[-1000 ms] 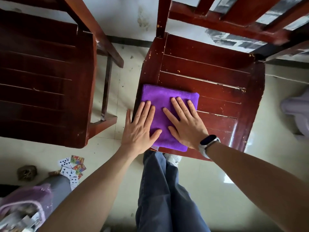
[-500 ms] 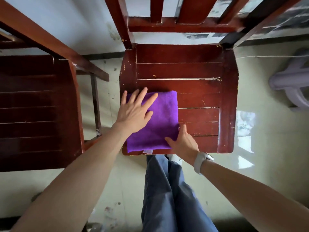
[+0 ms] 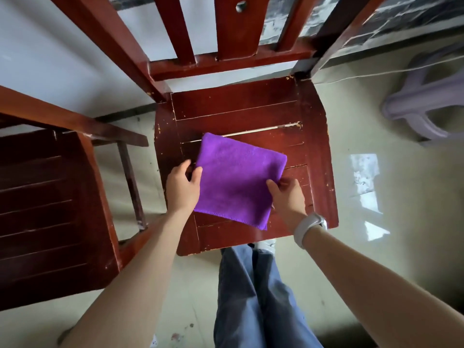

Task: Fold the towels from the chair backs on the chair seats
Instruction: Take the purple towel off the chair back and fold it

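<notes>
A folded purple towel (image 3: 237,180) lies as a tilted square on the red-brown wooden chair seat (image 3: 251,109) in the middle of the head view. My left hand (image 3: 183,187) pinches the towel's left edge with thumb and fingers. On the towel's right edge, my right hand (image 3: 287,197) grips it the same way; a white watch sits on that wrist. The chair's slatted back (image 3: 233,28) rises at the top, with no towel on it.
A second dark wooden chair (image 3: 50,209) stands close on the left, its seat bare. A pale purple plastic stool (image 3: 424,96) is at the right edge on the tiled floor. My legs in blue trousers (image 3: 253,297) stand just in front of the seat.
Both hands went from pressing flat on the towel to gripping its left and right edges. The towel now sits turned and nearer the seat's middle. The view shifted up and closer.
</notes>
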Demonstrator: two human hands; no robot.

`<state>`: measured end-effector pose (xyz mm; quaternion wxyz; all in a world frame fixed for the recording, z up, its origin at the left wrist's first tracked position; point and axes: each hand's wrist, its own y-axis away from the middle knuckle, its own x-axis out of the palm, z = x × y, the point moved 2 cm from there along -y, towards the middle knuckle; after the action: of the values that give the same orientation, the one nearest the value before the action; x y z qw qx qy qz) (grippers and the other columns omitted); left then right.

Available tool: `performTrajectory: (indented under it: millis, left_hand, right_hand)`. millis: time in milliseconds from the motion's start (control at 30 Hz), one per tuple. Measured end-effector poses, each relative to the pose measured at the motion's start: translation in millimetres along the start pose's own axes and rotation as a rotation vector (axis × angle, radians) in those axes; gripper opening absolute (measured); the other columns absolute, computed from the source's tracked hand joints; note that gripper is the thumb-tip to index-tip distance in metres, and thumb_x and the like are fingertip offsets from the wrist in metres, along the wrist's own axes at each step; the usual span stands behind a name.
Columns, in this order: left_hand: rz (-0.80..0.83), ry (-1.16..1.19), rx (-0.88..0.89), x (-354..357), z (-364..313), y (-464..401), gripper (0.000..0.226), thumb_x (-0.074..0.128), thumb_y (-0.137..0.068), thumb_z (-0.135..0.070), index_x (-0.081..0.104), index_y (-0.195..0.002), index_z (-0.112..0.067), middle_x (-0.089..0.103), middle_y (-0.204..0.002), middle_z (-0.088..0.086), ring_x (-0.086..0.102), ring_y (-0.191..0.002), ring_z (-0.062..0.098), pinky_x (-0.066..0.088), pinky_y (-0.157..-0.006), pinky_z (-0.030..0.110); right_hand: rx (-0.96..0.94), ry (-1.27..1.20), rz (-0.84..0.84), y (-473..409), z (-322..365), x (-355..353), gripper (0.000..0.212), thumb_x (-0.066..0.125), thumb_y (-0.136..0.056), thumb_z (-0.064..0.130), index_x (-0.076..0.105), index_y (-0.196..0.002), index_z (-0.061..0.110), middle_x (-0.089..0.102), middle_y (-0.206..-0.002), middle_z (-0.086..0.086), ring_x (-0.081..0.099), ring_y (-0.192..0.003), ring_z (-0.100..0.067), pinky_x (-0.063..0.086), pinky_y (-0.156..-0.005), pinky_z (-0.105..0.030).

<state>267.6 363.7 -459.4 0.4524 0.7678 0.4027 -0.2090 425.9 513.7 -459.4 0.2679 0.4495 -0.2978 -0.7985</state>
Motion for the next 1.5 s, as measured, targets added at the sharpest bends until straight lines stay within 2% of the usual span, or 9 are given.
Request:
performTrajectory:
  millis: [200, 333, 433, 533, 667, 767, 967, 1233, 1500]
  left_hand:
    - [0.107, 0.144, -0.133, -4.2, -11.2, -9.7, 0.040, 0.053, -0.091, -0.024, 0.052, -0.126, -0.006, 0.060, -0.121, 0.009, 0.056, -0.104, 0.023, 0.044, -0.090, 0.030]
    - [0.217, 0.234, -0.153, -7.0, -19.7, -0.1, 0.035, 0.046, -0.094, -0.025, 0.049, -0.126, -0.011, 0.056, -0.115, 0.003, 0.052, -0.093, 0.014, 0.041, -0.078, 0.027]
    - [0.227, 0.220, -0.131, -12.8, -29.9, 15.4, 0.035, 0.042, -0.095, -0.027, 0.045, -0.126, -0.011, 0.054, -0.121, 0.006, 0.052, -0.097, 0.016, 0.041, -0.081, 0.028]
    - [0.197, 0.192, -0.047, -24.8, -52.7, 41.2, 0.034, 0.041, -0.096, -0.024, 0.045, -0.126, -0.008, 0.053, -0.119, 0.006, 0.047, -0.096, 0.012, 0.037, -0.080, 0.026]
    - [0.180, 0.157, 0.055, -40.2, -91.8, 84.0, 0.035, 0.043, -0.095, -0.022, 0.047, -0.126, -0.005, 0.053, -0.124, 0.006, 0.048, -0.103, 0.012, 0.034, -0.082, 0.019]
    - [0.180, 0.153, 0.106, -45.4, -124.9, 109.6, 0.036, 0.045, -0.095, -0.021, 0.048, -0.126, -0.003, 0.054, -0.127, 0.010, 0.048, -0.104, 0.012, 0.031, -0.079, 0.013]
    - [0.210, 0.160, 0.350, -27.3, -246.3, 189.5, 0.030, 0.046, -0.094, -0.018, 0.051, -0.121, -0.005, 0.057, -0.118, 0.008, 0.050, -0.099, 0.013, 0.036, -0.079, 0.018]
    - [0.231, 0.144, 0.635, 66.1, -410.2, 354.7, 0.021, 0.051, -0.091, -0.014, 0.059, -0.108, -0.003, 0.057, -0.085, 0.000, 0.053, -0.078, 0.017, 0.031, -0.063, 0.014]
    - [0.431, 0.118, 0.898, 198.4, -531.2, 492.0, 0.020, 0.055, -0.089, -0.011, 0.060, -0.106, -0.002, 0.063, -0.089, 0.006, 0.056, -0.081, 0.019, 0.038, -0.070, 0.019]
  right_hand:
    - [0.125, -0.195, 0.007, 4.3, -3.5, 14.4, 0.030, 0.060, -0.086, 0.021, 0.059, -0.104, -0.004, 0.060, -0.089, -0.010, 0.055, -0.081, -0.022, 0.045, -0.076, -0.034]
    - [0.078, -0.265, 0.061, 11.5, 0.3, 4.7, 0.016, 0.061, -0.086, 0.018, 0.055, -0.092, 0.004, 0.054, -0.073, -0.003, 0.050, -0.062, -0.014, 0.042, -0.050, -0.016]
    - [0.011, -0.301, 0.058, 23.0, 2.9, -10.1, 0.017, 0.061, -0.087, 0.018, 0.050, -0.092, 0.006, 0.049, -0.072, -0.002, 0.046, -0.060, -0.013, 0.037, -0.044, -0.009]
    - [-0.090, -0.293, 0.026, 40.4, 8.8, -38.6, 0.017, 0.059, -0.088, 0.021, 0.050, -0.099, 0.012, 0.049, -0.077, 0.005, 0.046, -0.068, -0.007, 0.038, -0.056, -0.007]
    - [-0.180, -0.294, -0.011, 68.8, 13.3, -87.7, 0.031, 0.047, -0.094, 0.027, 0.050, -0.118, 0.008, 0.057, -0.100, -0.004, 0.053, -0.090, -0.016, 0.040, -0.080, -0.026]
    - [-0.221, -0.322, -0.066, 89.5, 15.2, -127.0, 0.033, 0.034, -0.098, 0.026, 0.046, -0.122, 0.006, 0.053, -0.110, -0.001, 0.049, -0.101, -0.014, 0.037, -0.090, -0.028]
    - [-0.253, -0.565, -0.270, 129.2, -13.0, -261.6, 0.021, 0.037, -0.098, 0.021, 0.048, -0.113, 0.012, 0.052, -0.088, 0.007, 0.048, -0.084, -0.010, 0.037, -0.071, -0.021]
    - [-0.300, -0.683, -0.561, 163.2, -126.0, -465.2, 0.009, 0.041, -0.096, 0.014, 0.046, -0.104, 0.014, 0.056, -0.094, -0.006, 0.053, -0.088, -0.019, 0.039, -0.080, -0.029]
    - [-0.175, -0.820, -0.840, 186.9, -258.5, -622.0, 0.016, 0.043, -0.096, 0.020, 0.051, -0.109, 0.015, 0.058, -0.094, -0.001, 0.054, -0.089, -0.017, 0.041, -0.081, -0.030]
